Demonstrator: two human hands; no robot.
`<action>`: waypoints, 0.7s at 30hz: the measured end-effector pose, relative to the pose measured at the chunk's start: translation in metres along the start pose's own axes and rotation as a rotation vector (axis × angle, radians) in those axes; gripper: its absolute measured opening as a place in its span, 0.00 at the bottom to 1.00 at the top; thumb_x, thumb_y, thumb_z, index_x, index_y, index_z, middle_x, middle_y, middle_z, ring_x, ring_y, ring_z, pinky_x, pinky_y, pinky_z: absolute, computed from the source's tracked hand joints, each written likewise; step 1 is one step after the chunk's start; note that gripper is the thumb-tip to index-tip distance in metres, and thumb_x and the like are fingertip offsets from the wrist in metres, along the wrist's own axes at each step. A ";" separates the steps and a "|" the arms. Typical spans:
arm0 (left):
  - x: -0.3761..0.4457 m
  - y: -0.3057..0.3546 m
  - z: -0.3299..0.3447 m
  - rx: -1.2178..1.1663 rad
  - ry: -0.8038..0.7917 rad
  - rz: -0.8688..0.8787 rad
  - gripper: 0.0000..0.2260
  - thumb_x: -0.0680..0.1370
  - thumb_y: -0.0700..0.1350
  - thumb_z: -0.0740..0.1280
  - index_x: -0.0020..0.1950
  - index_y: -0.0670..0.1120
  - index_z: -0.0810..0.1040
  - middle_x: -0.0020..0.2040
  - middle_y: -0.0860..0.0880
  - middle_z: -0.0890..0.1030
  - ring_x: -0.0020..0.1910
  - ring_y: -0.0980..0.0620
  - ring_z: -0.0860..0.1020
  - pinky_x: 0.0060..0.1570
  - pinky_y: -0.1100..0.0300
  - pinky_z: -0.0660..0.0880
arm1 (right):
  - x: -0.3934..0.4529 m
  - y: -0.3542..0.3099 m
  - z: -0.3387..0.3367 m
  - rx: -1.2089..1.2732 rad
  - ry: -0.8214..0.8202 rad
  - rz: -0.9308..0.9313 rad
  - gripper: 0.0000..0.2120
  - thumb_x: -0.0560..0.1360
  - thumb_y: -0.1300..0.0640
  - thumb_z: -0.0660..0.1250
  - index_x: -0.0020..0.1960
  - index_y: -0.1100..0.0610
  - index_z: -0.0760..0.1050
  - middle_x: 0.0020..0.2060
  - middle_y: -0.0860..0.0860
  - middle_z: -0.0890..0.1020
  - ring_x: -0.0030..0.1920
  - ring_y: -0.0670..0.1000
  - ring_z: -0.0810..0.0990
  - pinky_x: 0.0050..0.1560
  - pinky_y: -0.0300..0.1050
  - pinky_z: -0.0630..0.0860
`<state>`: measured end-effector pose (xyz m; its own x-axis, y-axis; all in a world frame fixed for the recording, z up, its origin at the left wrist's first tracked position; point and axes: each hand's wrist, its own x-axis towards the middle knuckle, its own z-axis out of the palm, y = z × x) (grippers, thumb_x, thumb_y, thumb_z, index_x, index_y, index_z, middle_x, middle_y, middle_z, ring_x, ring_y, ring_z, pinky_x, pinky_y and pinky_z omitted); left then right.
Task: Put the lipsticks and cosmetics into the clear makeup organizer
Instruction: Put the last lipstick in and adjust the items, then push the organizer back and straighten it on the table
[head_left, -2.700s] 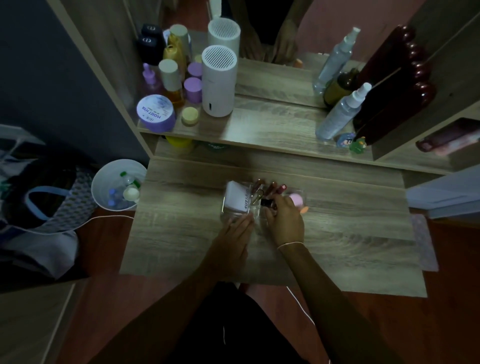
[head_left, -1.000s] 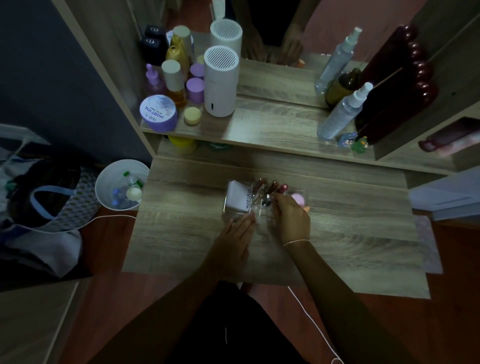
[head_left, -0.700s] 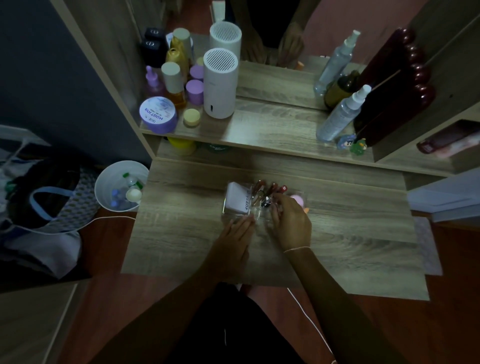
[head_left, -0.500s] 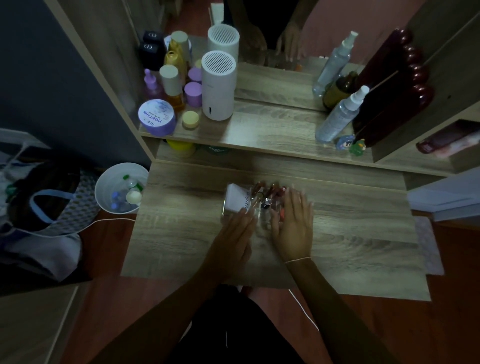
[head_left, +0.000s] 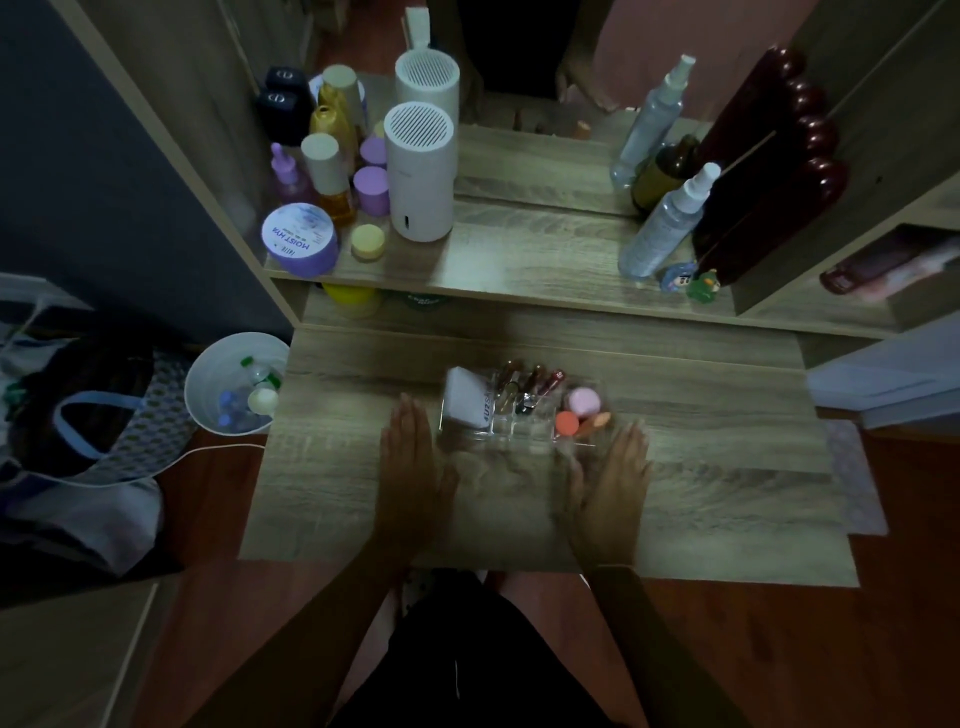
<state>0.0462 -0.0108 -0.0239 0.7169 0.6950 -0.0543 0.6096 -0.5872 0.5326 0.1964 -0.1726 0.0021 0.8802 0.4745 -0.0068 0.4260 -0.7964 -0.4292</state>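
Clear makeup organizer (head_left: 519, 434) stood on the tabletop (head_left: 727, 493), roughly midway between its left and right edges and nearer the back edge than the front. Its left compartment held a white box (head_left: 465, 397), tilted. The middle compartments held lipsticks (head_left: 530, 382), at least 4 dark red and brown tubes leaning toward the back; exact count unclear in the dim light. The right compartment held a pink round item (head_left: 584, 401), an orange round item (head_left: 566, 423) and an orange stick-like item (head_left: 595, 423) lying just beside it. Left hand (head_left: 413, 467) lay flat and palm down on the tabletop, fingers extended and together, gripping nothing, just beside the organizer's front left corner; contact with the organizer could not be judged. Right hand (head_left: 615, 483) was likewise flat, fingers spread straight and empty, just off the organizer's front right corner. Both hands showed some motion blur. Raised shelf (head_left: 519, 260) behind the tabletop carried a white cylinder with a slotted top (head_left: 420, 174), a purple jar labelled MOIST HYA (head_left: 300, 246), a small yellow-lidded pot (head_left: 368, 241) and several bottles at its left end, and a clear spray bottle (head_left: 667, 223) at its right end. White bucket (head_left: 231, 384) holding small bottles sat on the floor off the tabletop's left edge.
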 end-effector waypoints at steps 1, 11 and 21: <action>-0.002 -0.004 0.001 0.045 -0.051 -0.010 0.36 0.74 0.56 0.53 0.75 0.35 0.52 0.76 0.34 0.54 0.75 0.37 0.52 0.72 0.40 0.53 | -0.005 0.003 0.002 -0.032 -0.039 0.001 0.36 0.78 0.40 0.47 0.74 0.66 0.53 0.75 0.64 0.59 0.75 0.62 0.57 0.72 0.65 0.59; -0.006 -0.010 0.006 0.224 -0.197 0.065 0.35 0.76 0.57 0.51 0.74 0.34 0.55 0.75 0.35 0.57 0.75 0.36 0.55 0.72 0.38 0.56 | -0.008 0.016 0.013 -0.248 -0.239 -0.081 0.39 0.77 0.36 0.42 0.73 0.66 0.60 0.72 0.64 0.65 0.72 0.66 0.63 0.69 0.64 0.64; -0.002 -0.012 0.005 0.206 -0.226 0.128 0.33 0.75 0.54 0.54 0.74 0.35 0.56 0.75 0.35 0.60 0.74 0.35 0.57 0.70 0.38 0.58 | 0.003 0.021 0.018 -0.271 -0.281 -0.097 0.34 0.79 0.44 0.58 0.76 0.60 0.51 0.77 0.58 0.56 0.77 0.60 0.52 0.75 0.60 0.54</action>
<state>0.0391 -0.0074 -0.0338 0.8353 0.5135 -0.1965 0.5484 -0.7518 0.3661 0.2045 -0.1812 -0.0230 0.7578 0.6063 -0.2410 0.5769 -0.7952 -0.1864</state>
